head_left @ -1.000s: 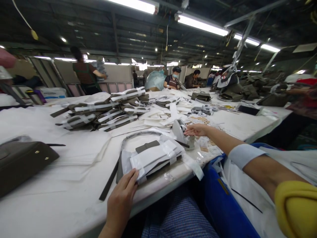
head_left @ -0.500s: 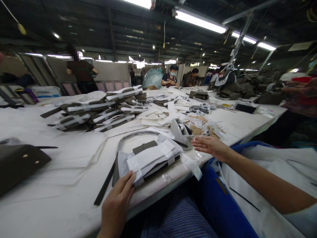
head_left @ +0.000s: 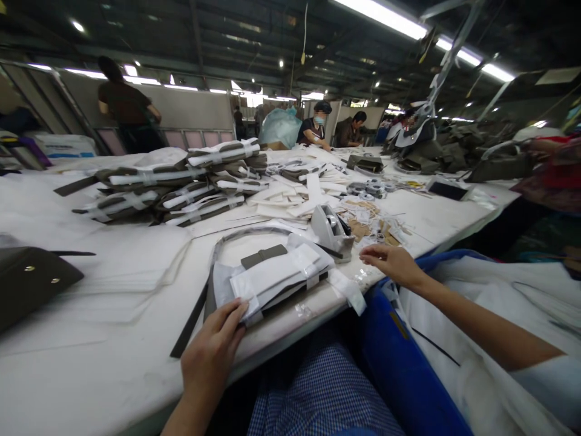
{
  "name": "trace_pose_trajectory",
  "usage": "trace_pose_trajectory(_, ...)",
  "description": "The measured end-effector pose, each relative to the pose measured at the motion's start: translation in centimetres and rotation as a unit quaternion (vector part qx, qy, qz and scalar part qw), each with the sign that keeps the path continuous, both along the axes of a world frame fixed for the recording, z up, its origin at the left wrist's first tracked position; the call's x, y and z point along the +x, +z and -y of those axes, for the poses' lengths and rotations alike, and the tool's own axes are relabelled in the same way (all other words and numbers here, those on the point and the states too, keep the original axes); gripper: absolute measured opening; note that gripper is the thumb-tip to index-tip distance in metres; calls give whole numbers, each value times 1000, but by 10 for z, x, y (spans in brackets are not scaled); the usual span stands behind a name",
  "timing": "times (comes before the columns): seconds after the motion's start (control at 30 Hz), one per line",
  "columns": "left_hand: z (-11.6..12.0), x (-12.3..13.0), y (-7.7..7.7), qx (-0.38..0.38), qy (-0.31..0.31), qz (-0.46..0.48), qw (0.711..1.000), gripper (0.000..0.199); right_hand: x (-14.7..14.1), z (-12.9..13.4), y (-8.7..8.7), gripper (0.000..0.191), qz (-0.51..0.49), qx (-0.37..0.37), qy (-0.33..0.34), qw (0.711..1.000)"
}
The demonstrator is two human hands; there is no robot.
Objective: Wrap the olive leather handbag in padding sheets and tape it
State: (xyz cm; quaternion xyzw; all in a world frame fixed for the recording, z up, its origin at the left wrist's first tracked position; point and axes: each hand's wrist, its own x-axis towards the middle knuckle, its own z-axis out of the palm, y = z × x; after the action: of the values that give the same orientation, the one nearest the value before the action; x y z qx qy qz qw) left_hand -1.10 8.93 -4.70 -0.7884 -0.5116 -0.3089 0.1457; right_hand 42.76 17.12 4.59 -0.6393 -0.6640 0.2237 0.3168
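Dark grey-brown bag bundled w/ white paper & tape (head_left: 275, 278): laid at near edge of white-covered table (head_left: 91, 375), btwn hands
Long axis: slanted from L hand (head_left: 211, 342) up-right twd grey tape dispenser (head_left: 325, 227)
Nearer: L hand, set on bag's L end; pinched or just pressed, can't tell
R hand (head_left: 394, 263): nothing held, fingers loosely curled, near dispenser
Writing: blue marks on white pack (head_left: 66, 145), far L, can't be read

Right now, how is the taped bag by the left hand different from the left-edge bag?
The taped bag is partly covered by white sheets and tape; the left-edge bag shows a bare dark side with two shiny studs. The left hand touches the taped bag, but no hand touches the visible part of the left-edge bag. Both show dark material and rest on the white-covered table.
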Motion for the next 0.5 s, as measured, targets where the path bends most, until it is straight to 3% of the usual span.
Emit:
trace_pose_trajectory(0.1,1,1,0,-14,4,25,1000,35,-23,17,27,20,179,79,186,963)
trace_pose_trajectory(0.27,6,7,4,-51,11,72,996,38,-106,20,61,20,234,82,441,862)
trace_pose_trajectory(0.37,6,10,8,-66,14,98,993,41,-163,9,64,21,248,79,541,800)
trace_pose_trajectory(0.5,7,12,10,-65,18,112,991,42,-227,-13,58,21,310,101,605,727)
